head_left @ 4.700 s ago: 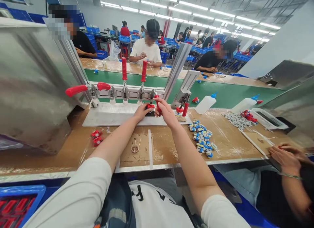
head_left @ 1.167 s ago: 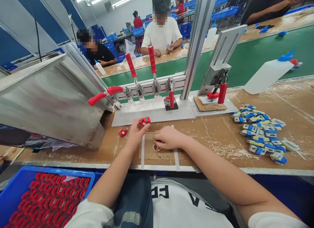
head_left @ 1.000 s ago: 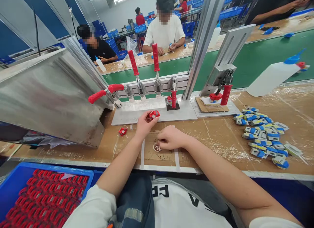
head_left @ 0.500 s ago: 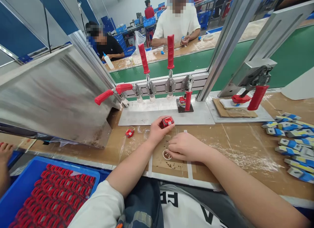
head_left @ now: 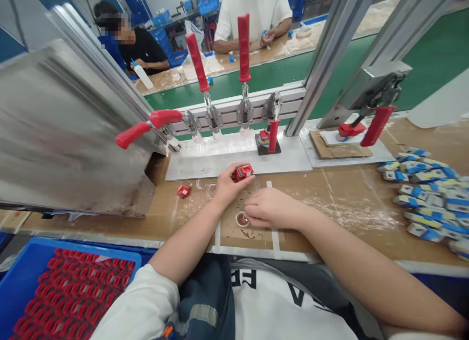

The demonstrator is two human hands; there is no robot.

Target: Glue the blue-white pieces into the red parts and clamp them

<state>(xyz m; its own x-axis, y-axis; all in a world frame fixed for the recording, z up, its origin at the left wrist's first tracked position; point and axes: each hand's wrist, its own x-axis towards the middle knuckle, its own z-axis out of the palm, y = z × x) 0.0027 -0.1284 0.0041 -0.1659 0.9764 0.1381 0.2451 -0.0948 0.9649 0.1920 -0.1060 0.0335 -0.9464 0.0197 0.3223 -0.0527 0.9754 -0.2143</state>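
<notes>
My left hand (head_left: 227, 184) is wrapped round a small red plastic part (head_left: 244, 171) with grey areas, held just above the table in front of the metal base plate. My right hand (head_left: 269, 208) is at the right rim of a small round dish (head_left: 242, 219). Its fingers are curled together, and whatever may be between them is hidden. A similar red part (head_left: 183, 191) lies on the table left of my left hand. Another red piece (head_left: 264, 136) sits on a dark block under a red-handled toggle clamp (head_left: 273, 136).
Several toggle clamps with red handles (head_left: 244, 47) line a metal rail behind the base plate (head_left: 205, 166). A blue bin (head_left: 134, 262) of red parts is at lower left. Blue-and-grey pieces (head_left: 421, 203) lie right. A metal panel (head_left: 80, 135) stands left. Two people sit opposite.
The view has tilted down and shifted right, so things appear higher and further left. My right fingers have drawn in at the dish's rim. My left hand keeps its hold on the red part.
</notes>
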